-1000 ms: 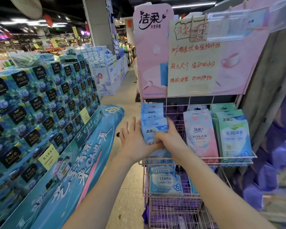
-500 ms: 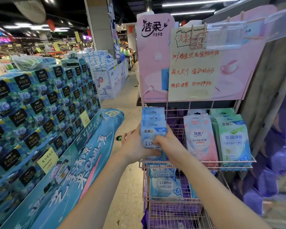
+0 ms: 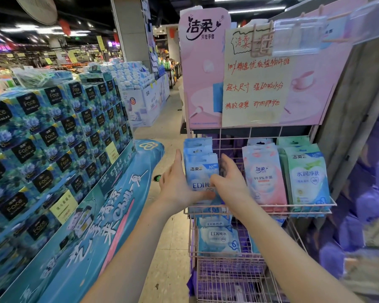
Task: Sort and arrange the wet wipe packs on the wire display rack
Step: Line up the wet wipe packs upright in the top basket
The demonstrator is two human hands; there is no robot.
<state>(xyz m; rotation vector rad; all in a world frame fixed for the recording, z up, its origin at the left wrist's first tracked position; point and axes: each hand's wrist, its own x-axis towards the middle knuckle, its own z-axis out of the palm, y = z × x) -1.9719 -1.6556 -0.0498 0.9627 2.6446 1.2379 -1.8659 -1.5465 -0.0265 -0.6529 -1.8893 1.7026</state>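
A person's left hand (image 3: 177, 186) and right hand (image 3: 231, 182) are gripping blue packs (image 3: 202, 170) on the wire rack (image 3: 271, 207); pink packs (image 3: 264, 173) and green packs (image 3: 306, 173) appear already arranged.

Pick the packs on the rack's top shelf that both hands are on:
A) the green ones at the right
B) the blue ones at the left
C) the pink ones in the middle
B: the left hand and the right hand hold the blue packs from either side at the left end of the wire rack, while the pink packs and the green packs stand apart from both hands.
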